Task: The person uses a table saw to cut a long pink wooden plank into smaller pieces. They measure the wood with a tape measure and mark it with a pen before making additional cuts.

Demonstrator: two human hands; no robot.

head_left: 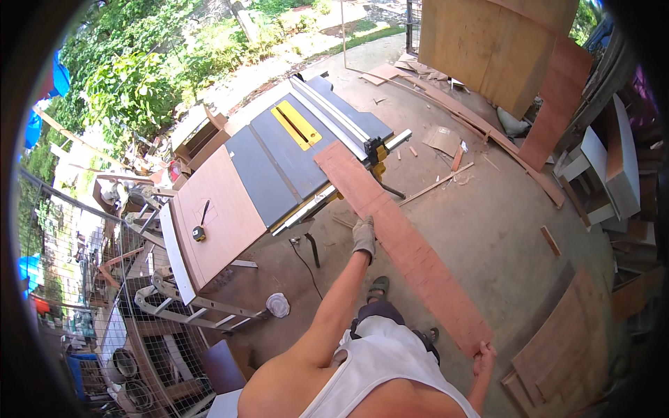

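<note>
Board (pixel 418 266) slopes from far left to near right, far end over the saw's (pixel 254 157) near-right corner; can't tell if touching. Left hand (pixel 364 237), gloved: fingers closed on board's left edge, about mid-length. Right hand (pixel 483 358), bare: fingers gripping near end's right corner. Tape measure (pixel 199 234) on panel (pixel 226 198), left of saw.

A reddish plywood strip (pixel 412 254) is gripped at its left edge by the gloved left hand (pixel 364 235) and at its near end by the bare right hand (pixel 483 358). The table saw (pixel 296 166) is overlapped by the strip's far end; a tape measure (pixel 199 233) is supported by a plywood panel (pixel 228 212).
</note>
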